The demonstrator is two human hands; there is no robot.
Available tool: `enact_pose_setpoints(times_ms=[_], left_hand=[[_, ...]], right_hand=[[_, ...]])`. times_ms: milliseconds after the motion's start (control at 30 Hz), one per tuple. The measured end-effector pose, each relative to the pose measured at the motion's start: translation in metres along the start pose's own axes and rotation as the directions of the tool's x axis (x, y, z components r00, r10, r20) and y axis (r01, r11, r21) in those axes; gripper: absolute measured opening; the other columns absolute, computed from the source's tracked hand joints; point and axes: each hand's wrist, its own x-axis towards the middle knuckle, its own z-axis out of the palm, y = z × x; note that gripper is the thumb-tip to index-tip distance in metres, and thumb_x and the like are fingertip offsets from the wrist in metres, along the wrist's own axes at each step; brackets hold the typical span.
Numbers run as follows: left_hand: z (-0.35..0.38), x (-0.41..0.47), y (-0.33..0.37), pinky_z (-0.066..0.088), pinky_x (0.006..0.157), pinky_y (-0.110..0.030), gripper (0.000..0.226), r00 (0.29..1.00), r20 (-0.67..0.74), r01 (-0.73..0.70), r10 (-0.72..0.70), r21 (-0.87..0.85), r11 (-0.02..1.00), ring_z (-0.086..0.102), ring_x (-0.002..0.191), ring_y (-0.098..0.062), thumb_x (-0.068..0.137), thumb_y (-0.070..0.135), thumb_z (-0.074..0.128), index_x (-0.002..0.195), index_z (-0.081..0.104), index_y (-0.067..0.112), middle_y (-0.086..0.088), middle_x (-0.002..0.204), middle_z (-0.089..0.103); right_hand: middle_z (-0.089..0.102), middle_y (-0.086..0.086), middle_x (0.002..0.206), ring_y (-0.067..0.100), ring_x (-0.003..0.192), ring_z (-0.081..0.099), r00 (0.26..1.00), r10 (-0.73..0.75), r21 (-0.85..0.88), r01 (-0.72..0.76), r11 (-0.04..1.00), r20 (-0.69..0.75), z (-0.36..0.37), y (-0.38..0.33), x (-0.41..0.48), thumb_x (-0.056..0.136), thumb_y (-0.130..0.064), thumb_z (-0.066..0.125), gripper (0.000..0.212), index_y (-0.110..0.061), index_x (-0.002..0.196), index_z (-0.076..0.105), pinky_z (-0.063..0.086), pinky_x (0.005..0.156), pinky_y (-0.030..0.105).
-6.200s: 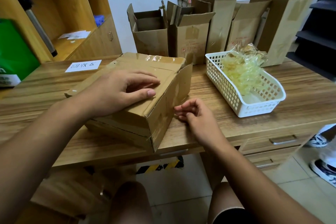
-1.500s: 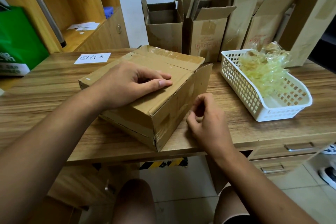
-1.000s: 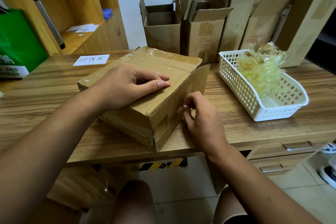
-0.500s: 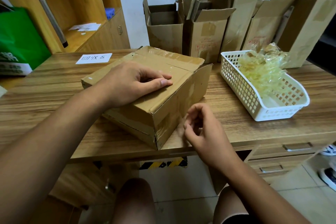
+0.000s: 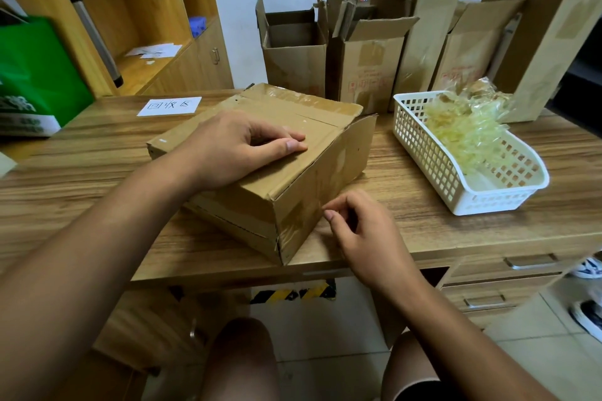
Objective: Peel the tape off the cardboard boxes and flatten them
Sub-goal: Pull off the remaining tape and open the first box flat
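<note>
A wooden desk (image 5: 97,153) is carrying the taped cardboard box (image 5: 325,146), which is sitting closed and turned at an angle, one corner reaching the desk's front edge. A wooden shelf unit (image 5: 146,10) is standing behind and to the left of the cardboard box. A row of opened cartons (image 5: 368,68) is standing upright behind the cardboard box, against the wall, flaps raised. A green bag (image 5: 39,68) is leaning well to the left of the cardboard box. A white plastic basket (image 5: 433,159) is lying on the desk to the right of the cardboard box, apart from it, and is holding a wad of peeled clear tape (image 5: 465,133). The left hand (image 5: 234,146) is lying palm-down on top of the cardboard box, pressing on it, with the thumb stretched along the lid and the other fingers bent. The right hand (image 5: 361,231) is hovering just beside the cardboard box's right side, low down near the desk, its fingers curled and the thumb and forefinger drawn close; whether they are pinching tape cannot be told. A white paper label (image 5: 169,106) with handwriting is lying behind and to the left of the cardboard box. A glossy tape strip (image 5: 293,221) is sticking to the cardboard box's right side near the front corner.
</note>
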Motion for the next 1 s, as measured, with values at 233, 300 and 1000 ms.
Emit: enact_pose_setpoints(times_ms=[233, 300, 1000], left_hand=[[0.002, 0.001, 0.005, 0.048, 0.104, -0.042, 0.051, 1.000, -0.001, 0.021, -0.021, 0.013, 1.000, 0.055, 0.121, 0.003, 0.078, 0.071, 0.051, 0.115, 0.073, 0.043, 0.031, 0.119, 0.066], [0.004, 0.002, 0.005, 0.049, 0.102, -0.043, 0.047, 0.999, -0.021, 0.034, -0.033, 0.032, 0.999, 0.056, 0.119, 0.001, 0.081, 0.070, 0.052, 0.115, 0.073, 0.043, 0.030, 0.119, 0.066], [0.021, 0.021, 0.001, 0.051, 0.085, -0.046, 0.036, 0.917, -0.349, 0.299, -0.193, 0.281, 0.912, 0.060, 0.105, -0.023, 0.094, 0.065, 0.048, 0.114, 0.070, 0.046, 0.009, 0.115, 0.072]], right_hand=[[0.049, -0.017, 0.086, 0.005, 0.082, 0.054, 0.985, -0.166, -0.012, 0.167, 0.986, 0.051, -0.011, -0.005, -0.061, 0.097, -0.025, 0.058, 0.011, -0.030, 0.088, 0.056, 0.038, 0.068, 0.012], [0.050, -0.016, 0.088, 0.006, 0.083, 0.056, 0.987, -0.159, 0.003, 0.159, 0.987, 0.023, -0.013, -0.003, -0.062, 0.096, -0.024, 0.058, 0.010, -0.029, 0.088, 0.057, 0.039, 0.069, 0.012], [0.075, 0.010, 0.099, 0.024, 0.106, 0.073, 0.995, -0.052, 0.612, 0.094, 0.785, -0.085, -0.010, -0.007, -0.043, 0.091, 0.003, 0.064, 0.015, -0.009, 0.084, 0.058, 0.059, 0.092, 0.039]])
